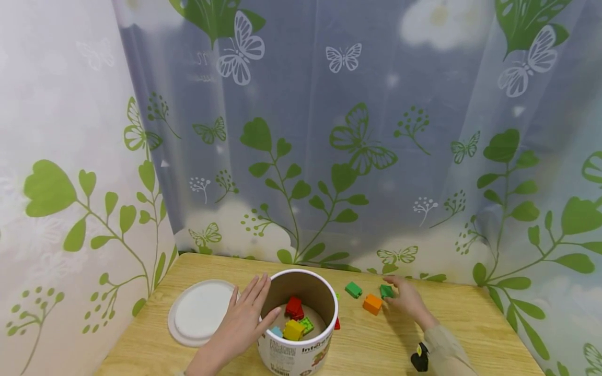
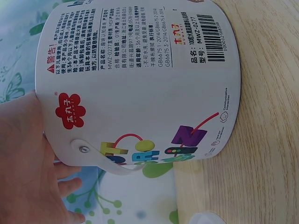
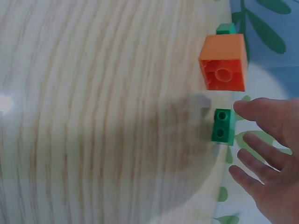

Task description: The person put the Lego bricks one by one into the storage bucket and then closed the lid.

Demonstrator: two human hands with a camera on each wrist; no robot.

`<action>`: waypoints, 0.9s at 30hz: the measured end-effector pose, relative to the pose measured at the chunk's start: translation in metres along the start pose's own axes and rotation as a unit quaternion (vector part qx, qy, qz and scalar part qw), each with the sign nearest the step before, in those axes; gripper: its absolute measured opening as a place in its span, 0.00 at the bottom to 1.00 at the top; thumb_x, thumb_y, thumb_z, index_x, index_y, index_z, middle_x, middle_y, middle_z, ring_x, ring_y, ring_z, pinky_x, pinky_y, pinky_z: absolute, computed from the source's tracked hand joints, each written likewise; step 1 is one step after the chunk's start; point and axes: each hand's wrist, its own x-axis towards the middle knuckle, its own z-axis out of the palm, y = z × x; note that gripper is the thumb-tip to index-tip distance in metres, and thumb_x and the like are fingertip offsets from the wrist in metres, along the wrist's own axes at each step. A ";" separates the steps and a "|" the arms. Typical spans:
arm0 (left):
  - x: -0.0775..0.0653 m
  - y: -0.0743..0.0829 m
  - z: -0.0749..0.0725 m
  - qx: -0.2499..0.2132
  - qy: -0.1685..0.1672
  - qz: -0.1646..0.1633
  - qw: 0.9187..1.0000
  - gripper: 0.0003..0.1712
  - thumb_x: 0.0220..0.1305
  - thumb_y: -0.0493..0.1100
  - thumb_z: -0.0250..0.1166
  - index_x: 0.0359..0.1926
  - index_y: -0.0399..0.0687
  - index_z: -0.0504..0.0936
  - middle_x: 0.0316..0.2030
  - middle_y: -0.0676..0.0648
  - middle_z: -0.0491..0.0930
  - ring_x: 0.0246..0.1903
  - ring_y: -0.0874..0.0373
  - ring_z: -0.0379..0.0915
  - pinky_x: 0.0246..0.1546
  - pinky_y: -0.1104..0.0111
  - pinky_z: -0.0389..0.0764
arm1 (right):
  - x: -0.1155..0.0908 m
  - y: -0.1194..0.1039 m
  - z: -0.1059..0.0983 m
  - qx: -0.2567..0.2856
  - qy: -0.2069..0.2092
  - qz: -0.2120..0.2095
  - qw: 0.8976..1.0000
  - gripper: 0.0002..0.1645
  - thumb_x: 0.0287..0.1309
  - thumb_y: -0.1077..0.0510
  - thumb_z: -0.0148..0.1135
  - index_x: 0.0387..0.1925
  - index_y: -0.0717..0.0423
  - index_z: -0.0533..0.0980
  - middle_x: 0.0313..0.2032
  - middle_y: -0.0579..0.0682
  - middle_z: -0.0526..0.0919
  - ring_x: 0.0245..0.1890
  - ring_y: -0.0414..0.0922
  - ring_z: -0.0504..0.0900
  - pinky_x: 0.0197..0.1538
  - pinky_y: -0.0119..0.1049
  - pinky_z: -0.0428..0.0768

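A white printed bucket stands on the table, its label facing the left wrist camera. My left hand rests against its rim on the left side, fingers extended. Inside lie a red brick, a yellow brick, a light green brick and a light blue piece. To the right, my right hand reaches over a small green brick. Its thumb and fingers are spread around that brick, without a visible grip. Beside it sits an orange brick.
Another green brick lies behind the orange one. A red piece shows partly behind the bucket's right side. The round white lid lies flat to the left. A patterned curtain hangs along the table's back edge.
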 end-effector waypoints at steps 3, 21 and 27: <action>0.000 0.000 0.000 -0.001 0.006 0.001 1.000 0.43 0.75 0.62 0.55 0.78 0.40 0.58 0.78 0.42 0.55 0.78 0.45 0.48 0.72 0.35 0.44 | 0.002 0.003 0.004 0.001 -0.011 0.008 1.000 0.35 0.53 0.70 0.73 0.64 0.70 0.73 0.60 0.70 0.76 0.57 0.68 0.76 0.55 0.62 0.78; 0.000 0.000 0.000 -0.005 0.001 -0.001 1.000 0.43 0.75 0.63 0.53 0.78 0.41 0.58 0.78 0.42 0.54 0.78 0.45 0.46 0.73 0.35 0.42 | 0.004 0.012 0.013 -0.026 0.011 0.011 1.000 0.28 0.46 0.70 0.77 0.52 0.71 0.80 0.49 0.70 0.80 0.42 0.61 0.82 0.46 0.56 0.81; 0.000 0.000 0.000 -0.002 0.003 0.000 1.000 0.43 0.75 0.62 0.54 0.78 0.41 0.58 0.78 0.42 0.54 0.78 0.45 0.47 0.72 0.35 0.43 | 0.000 0.009 0.008 -0.005 0.047 -0.004 0.999 0.28 0.46 0.67 0.75 0.52 0.72 0.80 0.47 0.73 0.78 0.38 0.58 0.81 0.38 0.50 0.83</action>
